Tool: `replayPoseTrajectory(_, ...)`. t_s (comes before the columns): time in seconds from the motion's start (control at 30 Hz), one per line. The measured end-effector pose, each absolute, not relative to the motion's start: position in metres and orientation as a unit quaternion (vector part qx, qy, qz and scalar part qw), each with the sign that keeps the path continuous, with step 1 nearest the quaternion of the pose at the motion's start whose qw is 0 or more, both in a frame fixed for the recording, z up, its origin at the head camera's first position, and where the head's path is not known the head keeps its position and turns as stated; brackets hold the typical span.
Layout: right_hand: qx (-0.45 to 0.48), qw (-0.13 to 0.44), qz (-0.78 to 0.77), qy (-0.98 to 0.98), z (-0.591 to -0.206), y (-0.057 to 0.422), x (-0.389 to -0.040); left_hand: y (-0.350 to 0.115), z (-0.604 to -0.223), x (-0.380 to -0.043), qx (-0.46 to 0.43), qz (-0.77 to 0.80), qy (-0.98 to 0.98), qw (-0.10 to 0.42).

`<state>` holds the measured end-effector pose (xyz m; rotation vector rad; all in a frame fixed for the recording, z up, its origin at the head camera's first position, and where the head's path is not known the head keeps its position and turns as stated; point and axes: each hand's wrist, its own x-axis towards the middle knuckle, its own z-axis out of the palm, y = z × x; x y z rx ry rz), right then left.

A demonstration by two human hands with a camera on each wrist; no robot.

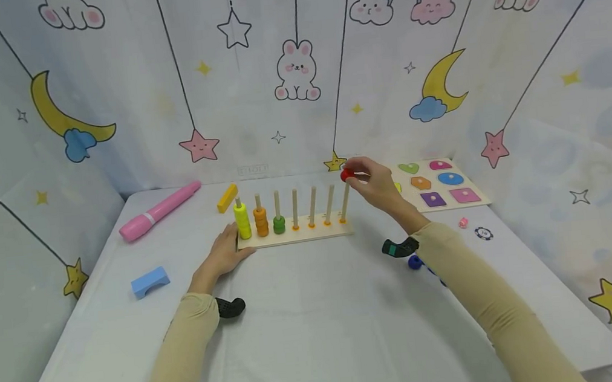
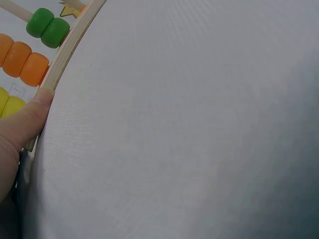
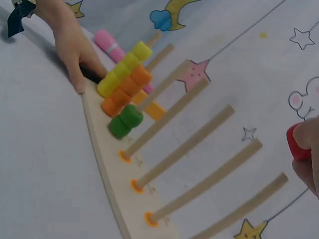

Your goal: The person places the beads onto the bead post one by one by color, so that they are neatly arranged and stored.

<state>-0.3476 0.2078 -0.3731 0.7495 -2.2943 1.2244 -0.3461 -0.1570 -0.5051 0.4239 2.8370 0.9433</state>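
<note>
White-covered surface (image 1: 307, 324) here, backed by cartoon-print cloth (image 1: 254, 98), all moons, stars and bunnies. The peg board (image 1: 310, 234) sits toward the back, left hand (image 1: 224, 251) gripping its left end. Right hand's (image 1: 375, 186) fingers are pinching a red bead (image 1: 346, 174) near the rightmost peg's tip. Pink stick (image 1: 160, 212) back left, shape puzzle (image 1: 424, 170) back right.

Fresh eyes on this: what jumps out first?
Probably the red bead, pinched in the right grip by the tip of the pegboard's rightmost peg. Next, the yellow beads, orange beads and green beads on its three leftmost pegs, beside the left grip. Then the cartoon-printed backdrop behind the table.
</note>
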Motion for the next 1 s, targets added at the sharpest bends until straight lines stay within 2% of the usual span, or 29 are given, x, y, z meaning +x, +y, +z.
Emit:
replayPoseTrajectory(0.23, 0.289, 0.18, 0.441, -0.831, -0.386, 0.175, -0.375, -0.156, -0.506, -0.346, 0.139, 0.315, 0.937, 0.063)
replayPoseTrajectory(0.43, 0.323, 0.152, 0.427, -0.831, -0.392, 0.148, -0.381, -0.156, -0.507, -0.347, 0.136, 0.314, 0.937, 0.065)
replayPoseTrajectory(0.67, 0.339, 0.158, 0.379, -0.846, -0.397, 0.126, -0.382, -0.156, -0.51, -0.349, 0.136, 0.302, 0.942, 0.062)
replayPoseTrajectory(1.0, 0.356, 0.184, 0.37, -0.838, -0.401, 0.12, -0.388, -0.157, -0.507, -0.35, 0.138, 0.301, 0.942, 0.058)
